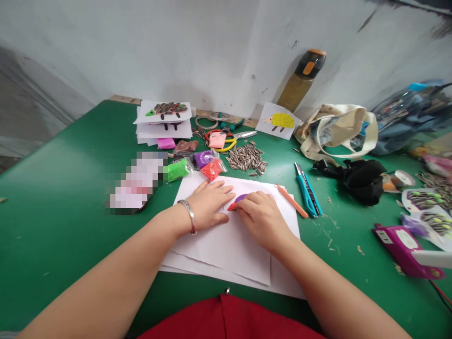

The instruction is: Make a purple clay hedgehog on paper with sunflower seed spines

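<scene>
White paper sheets [226, 254] lie stacked in front of me. My left hand [206, 202], with a silver bracelet at the wrist, rests flat on the top sheet, fingers spread. My right hand [259, 216] is closed, its fingertips bent down onto a small shape of modelling clay on the paper. Purple clay [241, 197] shows behind those fingers, and a red clay tip [232, 206] points toward my left hand. The right fingers cover the rest of the shape.
Clay packets [178, 169], sunflower seeds [247, 159] and scissors [245, 134] lie beyond the paper. At right are an orange pencil-like tool [292, 201], a blue utility knife [308, 190] and a purple glue gun [406, 249]. Hedgehog pictures [164, 113], a bottle [300, 82] and a bag [335, 129] stand behind.
</scene>
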Motion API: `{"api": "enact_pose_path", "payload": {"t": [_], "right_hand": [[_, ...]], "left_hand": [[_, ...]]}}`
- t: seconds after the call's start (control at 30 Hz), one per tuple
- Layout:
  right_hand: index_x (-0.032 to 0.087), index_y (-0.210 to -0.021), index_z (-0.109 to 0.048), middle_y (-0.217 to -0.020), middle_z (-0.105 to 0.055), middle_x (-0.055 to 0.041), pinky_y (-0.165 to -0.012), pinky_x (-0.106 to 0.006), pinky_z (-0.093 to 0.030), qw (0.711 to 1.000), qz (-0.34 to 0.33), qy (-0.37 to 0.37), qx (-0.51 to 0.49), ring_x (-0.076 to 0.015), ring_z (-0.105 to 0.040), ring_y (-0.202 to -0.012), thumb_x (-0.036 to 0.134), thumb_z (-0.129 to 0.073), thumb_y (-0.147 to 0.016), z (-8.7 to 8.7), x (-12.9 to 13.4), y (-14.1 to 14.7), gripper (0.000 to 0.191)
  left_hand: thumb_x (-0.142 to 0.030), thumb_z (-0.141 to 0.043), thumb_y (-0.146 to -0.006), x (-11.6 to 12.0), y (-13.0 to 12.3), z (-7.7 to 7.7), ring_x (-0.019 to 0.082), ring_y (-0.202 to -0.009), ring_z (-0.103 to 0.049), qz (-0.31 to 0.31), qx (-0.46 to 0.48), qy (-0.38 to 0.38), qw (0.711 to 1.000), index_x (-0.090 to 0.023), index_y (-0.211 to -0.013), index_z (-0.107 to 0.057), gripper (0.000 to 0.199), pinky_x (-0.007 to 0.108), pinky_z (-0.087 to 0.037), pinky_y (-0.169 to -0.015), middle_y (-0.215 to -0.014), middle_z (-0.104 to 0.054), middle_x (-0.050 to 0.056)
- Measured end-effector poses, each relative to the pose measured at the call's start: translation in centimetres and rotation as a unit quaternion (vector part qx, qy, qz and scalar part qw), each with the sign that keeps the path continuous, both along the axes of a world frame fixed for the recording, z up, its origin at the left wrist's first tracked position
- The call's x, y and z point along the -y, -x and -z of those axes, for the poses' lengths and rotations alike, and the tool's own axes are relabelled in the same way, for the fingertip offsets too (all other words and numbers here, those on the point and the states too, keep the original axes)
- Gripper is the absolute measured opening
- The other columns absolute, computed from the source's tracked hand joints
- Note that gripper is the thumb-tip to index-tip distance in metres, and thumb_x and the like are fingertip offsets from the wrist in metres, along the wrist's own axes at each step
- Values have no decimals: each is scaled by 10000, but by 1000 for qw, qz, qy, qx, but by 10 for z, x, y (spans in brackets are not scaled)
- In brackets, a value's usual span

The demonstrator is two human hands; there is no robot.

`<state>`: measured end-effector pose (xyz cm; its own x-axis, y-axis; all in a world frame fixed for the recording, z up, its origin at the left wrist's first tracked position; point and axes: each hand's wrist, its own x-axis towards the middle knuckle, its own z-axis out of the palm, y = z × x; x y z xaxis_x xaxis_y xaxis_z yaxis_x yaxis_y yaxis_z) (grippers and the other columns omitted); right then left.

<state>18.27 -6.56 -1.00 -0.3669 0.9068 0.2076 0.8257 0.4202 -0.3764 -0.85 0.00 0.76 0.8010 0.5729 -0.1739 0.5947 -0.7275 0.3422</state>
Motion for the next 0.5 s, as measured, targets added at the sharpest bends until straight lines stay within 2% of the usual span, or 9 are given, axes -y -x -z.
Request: {"api": "enact_pose_path", "payload": {"t": [0.2, 0.37, 0.5], "right_hand": [[241, -920, -712, -876, -673, -32, -786, -340, -373, 998, 4, 8, -68, -197, -572, -863, 156, -528, -940, -1, -7, -9, 203], [222, -872, -723, -840, -672, -46, -783, -334, -388, 998, -32, 1, -46, -200, -567, -846, 121, -516, -932, -10, -15, -5, 238], [209, -845, -718, -841, -668, -51, -783, -327, -391, 997, -62, -20, -31, -196, -548, -835, 85, -513, -908, -9, -22, 0, 248]], "left_hand": [[-358, -662, -827, 0, 0, -1, 320, -1226, -442, 1, -4, -1, 1000, -196, -1169, -581, 387, 452, -358, -994, -1336, -540, 91], [-345, -656, -828, 0, 0, -2, 321, -1205, -449, -3, 3, 11, 1000, -218, -1195, -570, 398, 452, -361, -963, -1304, -556, 78], [-302, -664, -805, 1, -1, -5, 314, -1199, -451, -21, 21, 29, 999, -213, -1109, -584, 326, 426, -371, -931, -1248, -585, 64]]}}
